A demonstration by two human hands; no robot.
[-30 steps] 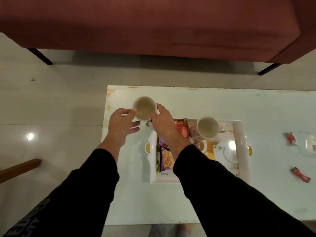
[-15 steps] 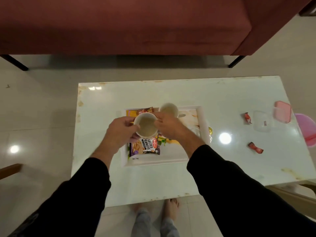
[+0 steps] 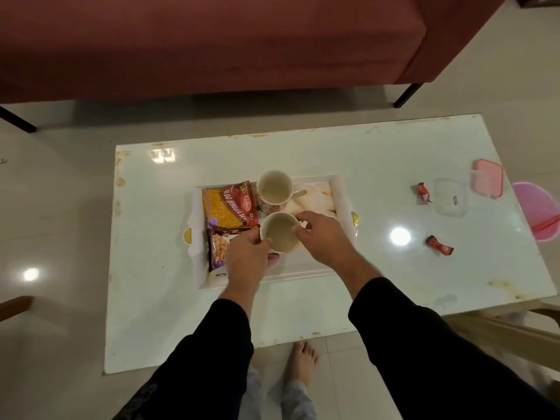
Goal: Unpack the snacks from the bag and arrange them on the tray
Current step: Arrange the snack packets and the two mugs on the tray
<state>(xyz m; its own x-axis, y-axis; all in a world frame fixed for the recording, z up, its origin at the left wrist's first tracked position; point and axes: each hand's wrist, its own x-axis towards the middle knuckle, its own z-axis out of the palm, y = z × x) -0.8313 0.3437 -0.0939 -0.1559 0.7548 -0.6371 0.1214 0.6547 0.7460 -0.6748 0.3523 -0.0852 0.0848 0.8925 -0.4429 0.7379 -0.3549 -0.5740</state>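
While I stand at the near edge of the white bench (image 3: 303,304), both my hands hold one cream cup (image 3: 279,232) over the middle of the white tray (image 3: 341,195). My left hand (image 3: 247,257) curls round the cup's side at about 8 o'clock, thumb up by the rim. My right hand (image 3: 324,237) pinches the rim at 3 o'clock with bent fingertips. I cannot tell whether the cup's base touches the tray.

A second cup (image 3: 275,188), with a flowered wall and a handle pointing to 3 o'clock, stands in the tray at 12 o'clock from the held one, just beside it. At 9 o'clock in the tray lies a yellow and red snack packet (image 3: 228,204). Below it, toward 7 o'clock, lies a purple packet of peanuts (image 3: 218,248), partly hidden under my left hand. The tray has gold handles at its two short ends.

Out toward 3 o'clock on the bench, well apart from the tray, lie two small red wrapped sweets (image 3: 423,192), one farther and one nearer. Just beyond them sit a clear plastic box (image 3: 450,197) and its pink lid (image 3: 488,177). A pink bin (image 3: 538,212) stands off the bench's right end. A dark red sofa (image 3: 212,40) fills the 12 o'clock side, and my bare feet (image 3: 303,359) show under the near edge.
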